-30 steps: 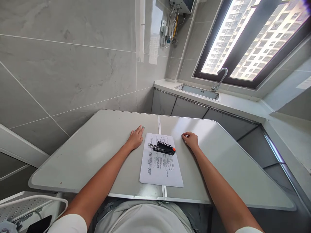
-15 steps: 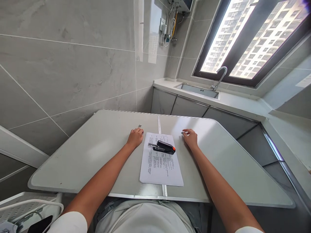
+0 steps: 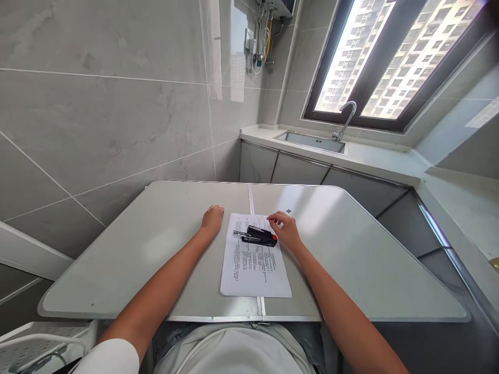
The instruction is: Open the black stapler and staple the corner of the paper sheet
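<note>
Hands beside open black stapler, red-tipped, on printed paper

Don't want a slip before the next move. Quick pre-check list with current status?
1. Stapler resting on the paper: ok.
2. Stapler's metal part tucked in: not ok, sticks out toward the left hand's side.
3. Left hand off the paper: ok, on the table.
4. Right hand clear of the paper: not ok, fingers over its far right corner.
5. Right fingers empty: cannot tell.
6. Staples loaded: cannot tell.
</note>
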